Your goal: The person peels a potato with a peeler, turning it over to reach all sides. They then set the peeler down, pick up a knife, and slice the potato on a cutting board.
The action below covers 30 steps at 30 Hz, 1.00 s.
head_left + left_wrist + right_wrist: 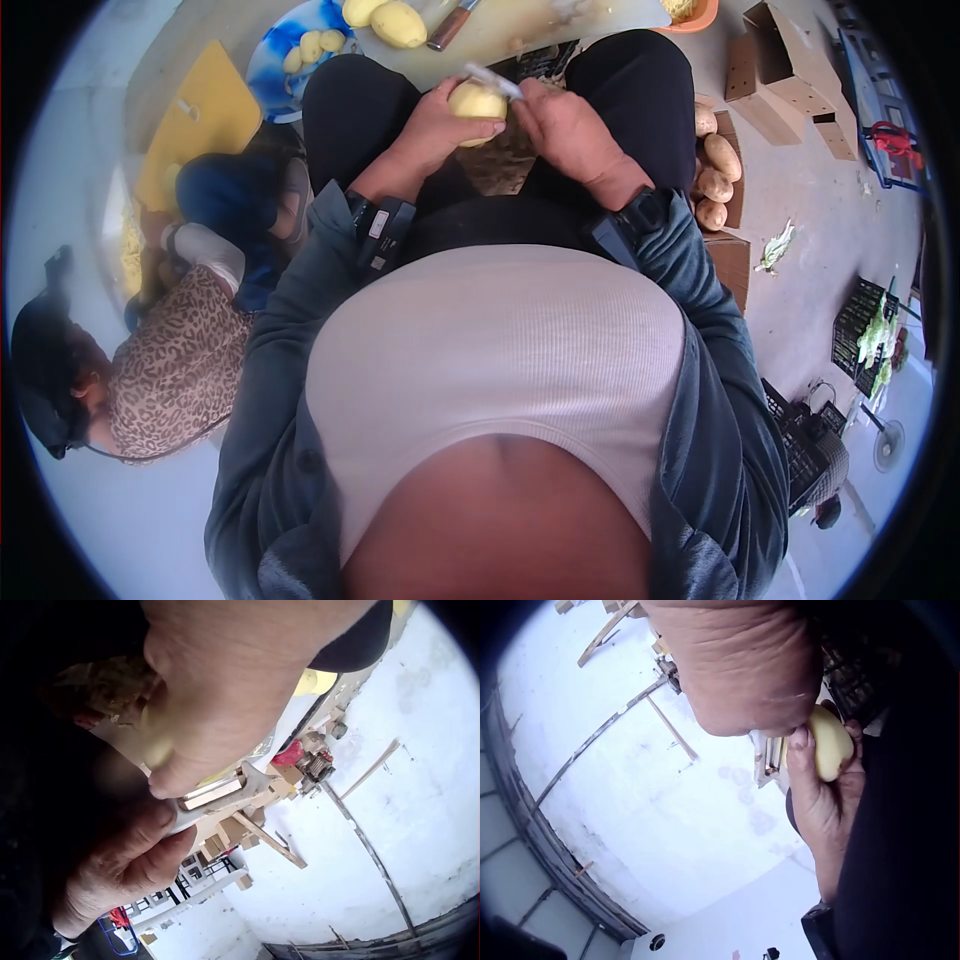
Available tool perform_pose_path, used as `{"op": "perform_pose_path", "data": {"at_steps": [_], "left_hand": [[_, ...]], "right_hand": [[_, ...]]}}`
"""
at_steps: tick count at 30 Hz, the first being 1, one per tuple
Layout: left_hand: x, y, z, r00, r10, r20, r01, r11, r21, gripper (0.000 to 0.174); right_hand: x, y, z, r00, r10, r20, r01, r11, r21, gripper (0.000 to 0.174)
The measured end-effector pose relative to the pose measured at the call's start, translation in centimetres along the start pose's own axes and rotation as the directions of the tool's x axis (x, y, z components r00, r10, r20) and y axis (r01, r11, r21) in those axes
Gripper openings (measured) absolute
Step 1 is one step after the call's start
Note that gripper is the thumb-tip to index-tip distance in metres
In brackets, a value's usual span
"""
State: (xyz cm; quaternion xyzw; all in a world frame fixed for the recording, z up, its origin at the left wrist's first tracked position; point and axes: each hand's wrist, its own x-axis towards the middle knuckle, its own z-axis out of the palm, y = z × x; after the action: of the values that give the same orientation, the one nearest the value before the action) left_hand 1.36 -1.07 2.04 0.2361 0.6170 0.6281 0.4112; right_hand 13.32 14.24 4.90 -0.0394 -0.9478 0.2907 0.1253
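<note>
My left hand [432, 128] grips a yellow, mostly peeled potato [476, 100] above my lap. My right hand [566, 128] holds a white peeler [492, 80] with its blade against the top of the potato. In the left wrist view the right hand [124, 862] pinches the peeler's handle [221, 796] just below the left hand [240, 682]. In the right wrist view the left hand [826, 806] curls round the potato [829, 744], with the right hand [742, 667] close above it.
Ahead lie a blue plate [268, 62] of peeled potatoes, two more peeled potatoes [398, 22] and a knife [450, 25]. Unpeeled potatoes [716, 170] sit in a cardboard box at my right. Another person [170, 360] crouches at left beside a yellow board [200, 120].
</note>
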Motion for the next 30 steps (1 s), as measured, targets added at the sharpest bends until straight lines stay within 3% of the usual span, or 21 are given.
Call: {"op": "perform_pose_path", "data": {"at_steps": [3,5,7,8,10,14,16,20,23,25,30], "left_hand": [[-0.6,1.2,0.3,0.999,0.031,0.007,-0.032,0.991,0.133,0.067],[-0.6,1.3,0.2,0.998,0.059,0.03,-0.063,0.983,0.172,0.068],[-0.4,0.8,0.1,0.998,0.04,-0.056,-0.039,0.999,0.021,0.068],[-0.2,0.6,0.0,0.997,0.041,-0.059,-0.04,0.999,0.02,0.068],[0.1,0.5,0.0,0.998,-0.028,-0.062,0.01,0.963,-0.271,0.067],[0.0,0.3,0.1,0.999,0.017,-0.029,-0.023,0.97,-0.241,0.066],[0.0,0.0,-0.1,0.989,0.126,-0.074,-0.12,0.99,0.08,0.062],[0.3,-0.4,-0.4,0.994,0.079,-0.081,-0.077,0.997,0.03,0.058],[0.2,-0.1,-0.2,0.993,0.061,-0.106,-0.048,0.991,0.122,0.055],[0.5,-0.6,-0.6,0.98,0.193,-0.053,-0.159,0.913,0.375,0.053],[0.0,0.0,0.0,0.951,0.301,-0.071,-0.207,0.79,0.578,0.057]], "right_hand": [[0.6,1.5,0.4,0.992,0.121,-0.03,-0.122,0.991,-0.059,0.019],[0.5,1.1,-0.1,0.992,0.116,-0.048,-0.117,0.993,-0.026,0.019],[0.3,0.8,-0.4,0.976,0.213,-0.042,-0.2,0.956,0.213,0.02],[0.3,0.7,-0.5,0.977,0.21,-0.04,-0.197,0.957,0.212,0.02],[0.3,0.6,-0.5,0.984,0.18,-0.01,-0.171,0.952,0.255,0.021],[0.3,0.5,-0.1,0.99,0.142,-0.01,-0.133,0.95,0.282,0.021],[0.3,0.2,-0.3,0.991,0.132,0.006,-0.129,0.95,0.285,0.021],[0.2,-0.5,-0.5,0.996,0.062,0.065,-0.076,0.968,0.238,0.021],[0.0,-0.4,0.0,0.999,-0.024,0.046,0.017,0.988,0.156,0.017],[0.0,-0.4,0.0,0.997,-0.044,0.056,0.039,0.996,0.085,0.017],[0.1,1.5,0.9,0.995,0.058,0.076,-0.053,0.996,-0.068,0.02]]}}
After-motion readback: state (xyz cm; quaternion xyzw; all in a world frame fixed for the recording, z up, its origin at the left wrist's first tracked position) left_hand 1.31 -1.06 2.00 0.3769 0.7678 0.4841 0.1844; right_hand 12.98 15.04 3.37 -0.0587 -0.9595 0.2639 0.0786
